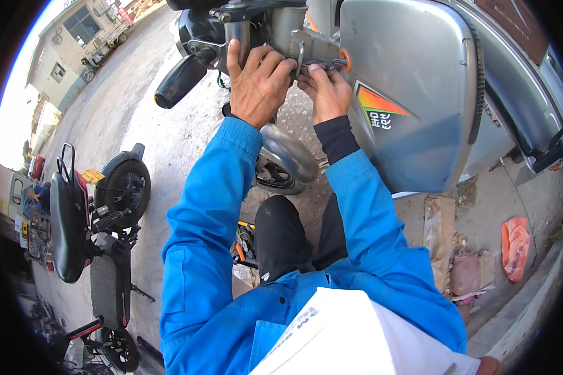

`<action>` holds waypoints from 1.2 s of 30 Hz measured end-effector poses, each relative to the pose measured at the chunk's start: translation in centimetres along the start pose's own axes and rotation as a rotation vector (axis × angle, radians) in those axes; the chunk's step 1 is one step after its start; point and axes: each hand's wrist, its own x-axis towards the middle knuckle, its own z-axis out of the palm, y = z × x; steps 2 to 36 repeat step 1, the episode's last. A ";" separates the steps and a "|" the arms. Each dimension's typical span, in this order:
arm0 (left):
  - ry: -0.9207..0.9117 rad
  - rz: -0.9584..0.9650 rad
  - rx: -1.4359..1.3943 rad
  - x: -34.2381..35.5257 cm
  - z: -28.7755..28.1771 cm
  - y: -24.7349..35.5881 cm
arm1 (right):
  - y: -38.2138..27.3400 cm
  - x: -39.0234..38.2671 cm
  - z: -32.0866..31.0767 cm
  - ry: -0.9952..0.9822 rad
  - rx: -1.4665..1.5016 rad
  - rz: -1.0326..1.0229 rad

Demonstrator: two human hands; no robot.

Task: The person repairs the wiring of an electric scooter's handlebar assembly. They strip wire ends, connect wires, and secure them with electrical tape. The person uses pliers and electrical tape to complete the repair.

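Note:
My left hand rests at the front of a silver three-wheeled vehicle, below the handlebar. One finger stretches up along a metal tube; the others curl toward a bracket, and what they grip is hidden. Beside it my right hand is closed, thumb and fingers pinching a thin dark rod-like piece. An orange ring shows at that piece's right end. Right of this hand is the grey body panel with an orange and green triangle. A black handlebar grip sticks out left of my left hand.
Beneath my hands is the front wheel's silver mudguard. Tools with orange handles lie by my knee. A black electric scooter stands at left. Cardboard and an orange cloth lie on the ground at right.

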 end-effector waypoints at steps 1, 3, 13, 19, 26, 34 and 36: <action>-0.006 0.004 0.007 -0.1 0.0 0.0 | 0.0 0.0 -0.1 0.004 0.001 0.000; -0.006 0.004 0.007 -0.1 0.0 0.0 | 0.0 0.0 -0.1 0.004 0.001 0.000; -0.006 0.004 0.007 -0.1 0.0 0.0 | 0.0 0.0 -0.1 0.004 0.001 0.000; -0.006 0.004 0.007 -0.1 0.0 0.0 | 0.0 0.0 -0.1 0.004 0.001 0.000; -0.006 0.004 0.007 -0.1 0.0 0.0 | 0.0 0.0 -0.1 0.004 0.001 0.000; -0.006 0.004 0.007 -0.1 0.0 0.0 | 0.0 0.0 -0.1 0.004 0.001 0.000; -0.006 0.004 0.007 -0.1 0.0 0.0 | 0.0 0.0 -0.1 0.004 0.001 0.000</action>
